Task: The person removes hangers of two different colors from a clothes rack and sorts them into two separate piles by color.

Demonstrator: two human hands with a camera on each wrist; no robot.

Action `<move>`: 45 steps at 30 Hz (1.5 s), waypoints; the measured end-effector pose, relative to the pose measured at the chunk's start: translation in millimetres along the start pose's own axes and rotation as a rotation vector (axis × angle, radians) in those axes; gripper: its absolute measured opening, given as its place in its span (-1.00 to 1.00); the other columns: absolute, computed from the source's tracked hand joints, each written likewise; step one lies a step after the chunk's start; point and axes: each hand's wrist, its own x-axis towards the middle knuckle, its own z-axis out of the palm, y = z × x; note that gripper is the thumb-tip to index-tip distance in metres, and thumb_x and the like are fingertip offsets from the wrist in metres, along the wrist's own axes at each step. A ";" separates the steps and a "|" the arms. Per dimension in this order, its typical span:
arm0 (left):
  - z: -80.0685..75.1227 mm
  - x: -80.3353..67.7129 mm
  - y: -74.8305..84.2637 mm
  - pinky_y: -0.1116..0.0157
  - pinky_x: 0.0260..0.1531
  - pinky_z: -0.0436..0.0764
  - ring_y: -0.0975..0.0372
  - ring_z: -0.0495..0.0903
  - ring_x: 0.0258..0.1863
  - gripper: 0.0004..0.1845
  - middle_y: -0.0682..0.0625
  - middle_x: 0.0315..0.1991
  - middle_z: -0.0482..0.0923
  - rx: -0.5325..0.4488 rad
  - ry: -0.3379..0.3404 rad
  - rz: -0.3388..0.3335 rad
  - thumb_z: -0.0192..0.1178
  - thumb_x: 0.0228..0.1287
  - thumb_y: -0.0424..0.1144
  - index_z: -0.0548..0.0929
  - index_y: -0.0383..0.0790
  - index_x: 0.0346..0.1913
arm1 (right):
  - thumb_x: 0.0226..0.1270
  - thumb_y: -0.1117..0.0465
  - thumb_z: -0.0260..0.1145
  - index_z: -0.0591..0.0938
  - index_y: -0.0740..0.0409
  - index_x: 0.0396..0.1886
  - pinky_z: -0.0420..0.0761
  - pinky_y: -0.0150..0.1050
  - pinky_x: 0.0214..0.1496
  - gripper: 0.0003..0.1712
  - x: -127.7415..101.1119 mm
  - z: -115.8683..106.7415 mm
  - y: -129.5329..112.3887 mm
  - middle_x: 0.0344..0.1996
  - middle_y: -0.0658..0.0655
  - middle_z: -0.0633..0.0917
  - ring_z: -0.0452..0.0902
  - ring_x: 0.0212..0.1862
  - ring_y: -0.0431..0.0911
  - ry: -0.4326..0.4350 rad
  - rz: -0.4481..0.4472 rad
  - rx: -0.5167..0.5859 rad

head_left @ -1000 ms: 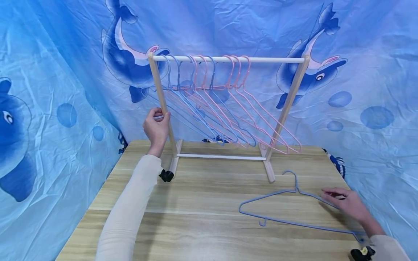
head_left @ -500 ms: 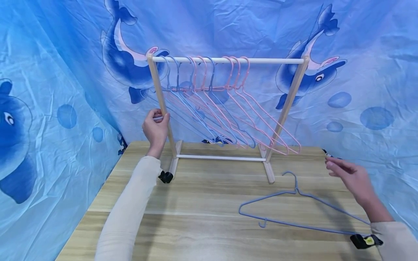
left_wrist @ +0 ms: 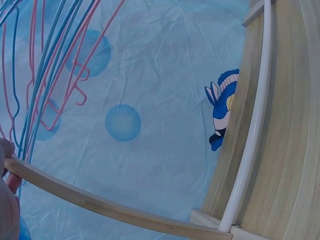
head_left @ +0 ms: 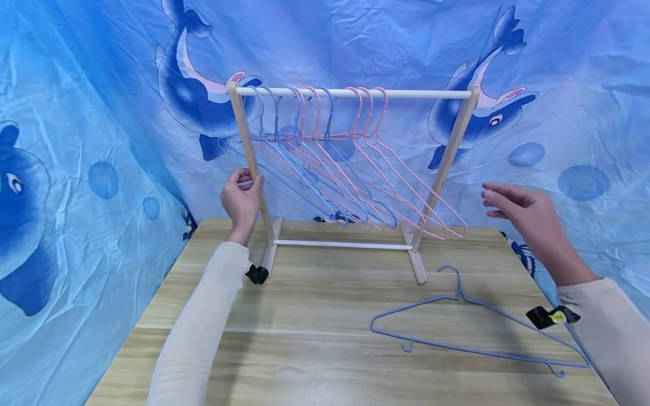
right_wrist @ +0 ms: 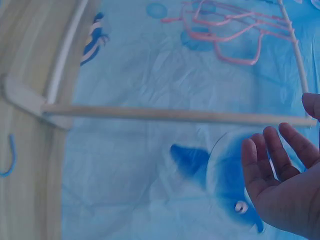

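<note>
Left hand [head_left: 242,198] clenched round left post of rack [head_left: 245,135], steadying it. Right hand [head_left: 523,217] empty, fingers relaxed, raised near right post – blue hanger [head_left: 459,324] lies flat on table [head_left: 315,304] below. Best to keep rack braced, approach pink hangers [head_left: 406,186] slowly – hooks crowd close, snag risk.

Matt pale wooden rack [head_left: 246,141], glossy white rail [head_left: 355,93] — smooth coated-wire hangers [head_left: 350,163], creased cloth backdrop [head_left: 81,113]
</note>
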 end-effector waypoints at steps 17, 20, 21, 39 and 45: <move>-0.7 -0.4 -1.3 0.17 -0.09 0.75 0.11 0.76 -0.19 -0.66 -0.12 -0.11 0.75 0.003 -0.015 0.004 0.40 0.33 -0.08 0.71 -0.27 -0.01 | 0.39 -0.26 0.32 0.66 -0.01 0.30 0.58 -0.36 -0.13 -0.37 42.5 43.5 -55.1 0.05 0.11 0.77 0.68 -0.23 -0.44 -0.081 -0.077 -0.109; -1.7 -0.7 -0.5 0.17 -0.08 0.75 0.11 0.76 -0.19 -0.67 -0.12 -0.11 0.75 0.003 -0.013 0.007 0.40 0.33 -0.09 0.71 -0.27 -0.02 | 0.39 -0.24 0.32 0.66 0.03 0.29 0.61 -0.49 -0.17 -0.36 48.5 51.5 -62.4 0.10 0.19 0.74 0.69 -0.21 -0.40 -0.099 -0.096 -0.081; -1.8 -0.5 -0.6 0.17 -0.08 0.75 0.11 0.76 -0.18 -0.67 -0.12 -0.11 0.75 0.003 -0.012 0.007 0.40 0.33 -0.09 0.71 -0.27 -0.01 | 0.40 -0.23 0.32 0.66 0.04 0.29 0.62 -0.51 -0.15 -0.36 50.5 54.1 -64.4 0.12 0.20 0.73 0.69 -0.20 -0.38 -0.106 -0.100 -0.068; -0.7 1.1 -1.6 0.19 -0.08 0.75 0.10 0.76 -0.18 -0.67 -0.12 -0.11 0.75 0.024 -0.011 0.001 0.40 0.33 -0.09 0.71 -0.26 -0.02 | 0.43 -0.20 0.30 0.67 0.02 0.27 0.69 -0.43 -0.14 -0.42 70.5 89.8 -83.0 0.09 0.17 0.71 0.65 -0.02 -0.10 -0.149 -0.053 -0.036; -0.7 1.0 -2.4 0.17 -0.08 0.75 0.10 0.77 -0.19 -0.68 -0.12 -0.11 0.75 0.021 -0.013 0.011 0.40 0.33 -0.10 0.71 -0.26 -0.02 | 0.47 -0.12 0.30 0.71 0.06 0.20 0.67 -0.41 -0.20 -0.52 73.5 95.5 -84.7 -0.03 0.20 0.74 0.65 -0.10 -0.07 -0.126 -0.079 -0.063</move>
